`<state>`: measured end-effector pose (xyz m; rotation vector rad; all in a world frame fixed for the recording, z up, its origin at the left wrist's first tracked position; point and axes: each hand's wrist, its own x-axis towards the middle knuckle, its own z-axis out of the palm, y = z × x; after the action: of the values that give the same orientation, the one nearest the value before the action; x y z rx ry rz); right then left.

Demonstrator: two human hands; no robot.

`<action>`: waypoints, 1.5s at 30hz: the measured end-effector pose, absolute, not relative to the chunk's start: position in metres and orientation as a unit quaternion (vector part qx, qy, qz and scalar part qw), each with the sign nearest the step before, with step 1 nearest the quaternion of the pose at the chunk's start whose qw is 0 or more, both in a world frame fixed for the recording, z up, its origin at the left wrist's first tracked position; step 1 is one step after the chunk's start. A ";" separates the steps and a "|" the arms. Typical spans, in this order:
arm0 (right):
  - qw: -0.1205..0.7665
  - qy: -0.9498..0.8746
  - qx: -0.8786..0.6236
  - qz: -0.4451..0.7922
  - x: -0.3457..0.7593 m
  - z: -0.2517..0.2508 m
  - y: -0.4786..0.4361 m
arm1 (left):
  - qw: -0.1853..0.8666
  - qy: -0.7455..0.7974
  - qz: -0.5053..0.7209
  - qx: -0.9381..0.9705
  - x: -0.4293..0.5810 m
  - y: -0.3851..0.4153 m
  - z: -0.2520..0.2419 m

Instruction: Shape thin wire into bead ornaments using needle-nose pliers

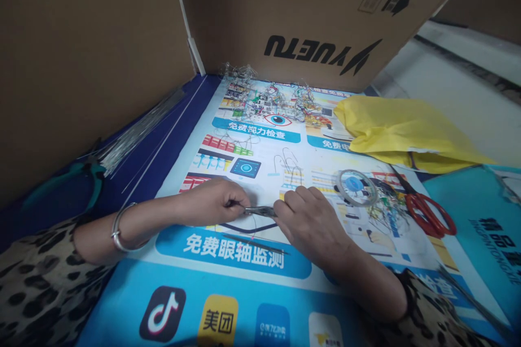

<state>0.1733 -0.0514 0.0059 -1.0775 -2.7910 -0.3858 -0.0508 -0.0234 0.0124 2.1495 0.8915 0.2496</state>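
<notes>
My right hand (311, 225) is closed around small metal pliers (262, 211), whose narrow jaws point left. At the jaw tips, the fingers of my left hand (217, 201) are pinched together on a thin wire (254, 223), a fine strand of which curves below the pliers. Most of the wire is hidden by the fingers. Just beneath the hands, a dark thin tool or rod (256, 244) lies on the printed sheet (122, 295). Bent wire pieces (288, 165) rest a little beyond my right hand.
Tangled wire pieces (272, 98) lie at the back against a cardboard box (317, 16). To the left are straight wires (138, 130) and teal-handled pliers (97, 179). On the right sit a tape roll (342, 195), red-handled scissors (431, 214) and a yellow bag (402, 124).
</notes>
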 end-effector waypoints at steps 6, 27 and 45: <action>0.074 -0.922 -0.368 -0.097 0.173 0.004 -0.051 | 0.409 0.351 0.097 0.836 -0.051 -0.022 0.012; 0.044 -0.920 -0.368 -0.130 0.171 0.014 -0.055 | 0.440 0.356 0.060 0.822 -0.050 -0.019 0.018; 0.030 -0.917 -0.387 -0.090 0.169 0.011 -0.056 | 0.417 0.360 0.086 0.830 -0.051 -0.019 0.013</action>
<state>0.1693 -0.0558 0.0107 -1.1941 -2.8266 -0.2770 -0.0507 -0.0190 0.0132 2.0831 0.9042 0.2154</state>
